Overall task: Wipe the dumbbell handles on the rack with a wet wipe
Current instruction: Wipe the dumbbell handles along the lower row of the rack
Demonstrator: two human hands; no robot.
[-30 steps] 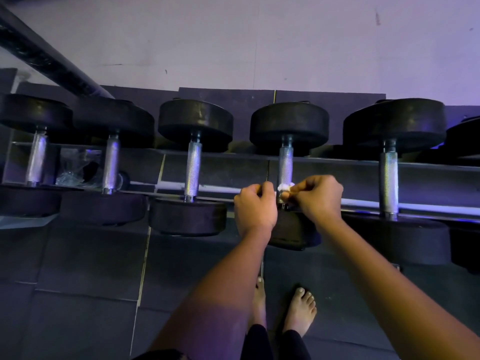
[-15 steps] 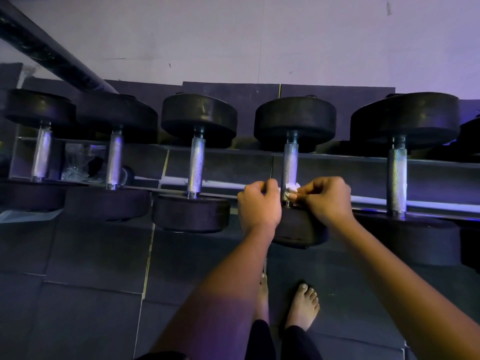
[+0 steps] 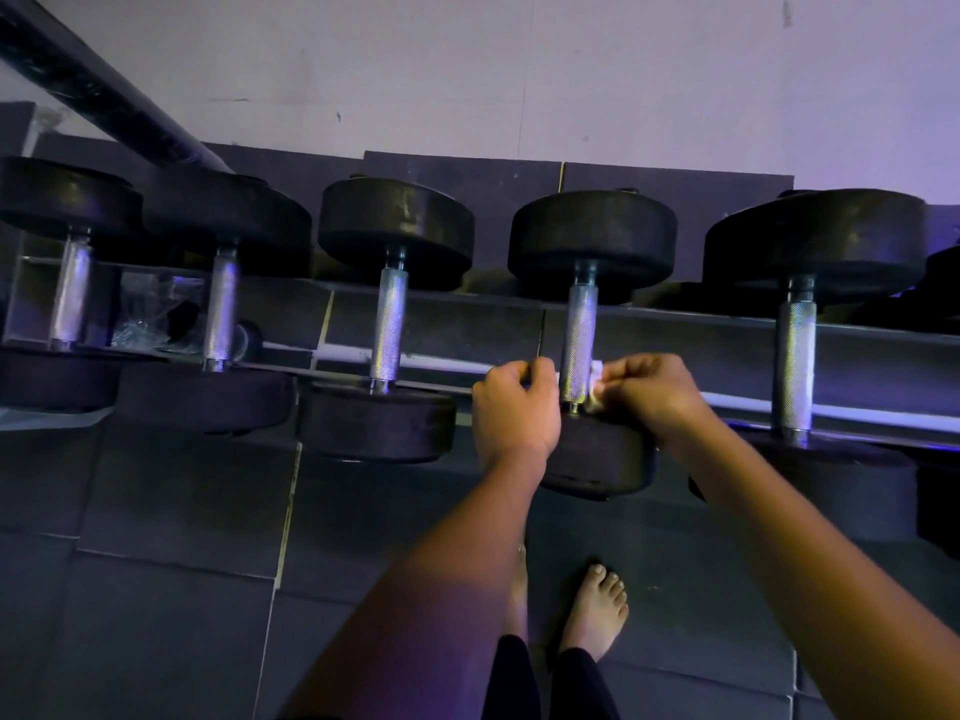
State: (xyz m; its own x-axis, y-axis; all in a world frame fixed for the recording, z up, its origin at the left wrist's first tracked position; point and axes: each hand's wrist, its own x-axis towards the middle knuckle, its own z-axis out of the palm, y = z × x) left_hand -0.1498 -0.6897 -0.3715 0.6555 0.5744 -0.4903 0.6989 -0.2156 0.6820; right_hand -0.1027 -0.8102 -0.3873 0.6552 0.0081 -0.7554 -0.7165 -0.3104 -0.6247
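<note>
Now both hands pinching crumpled white wet wipe (image 3: 596, 387) around knurled steel dumbbell handle (image 3: 581, 335): left hand (image 3: 514, 407) clenching one end, right hand (image 3: 652, 392) gripping other.

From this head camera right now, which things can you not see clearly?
- Wet wipe: head view; only a white bit shows, the rest is hidden behind the handle and inside the hands.
- Left hand: fist closed; what it pinches is hidden by its own fingers.
- Right hand: its fingers cover the wipe's end.
- Far right dumbbell: cut off by the frame edge.
- Clutter under the rack: too dim to identify.
</note>
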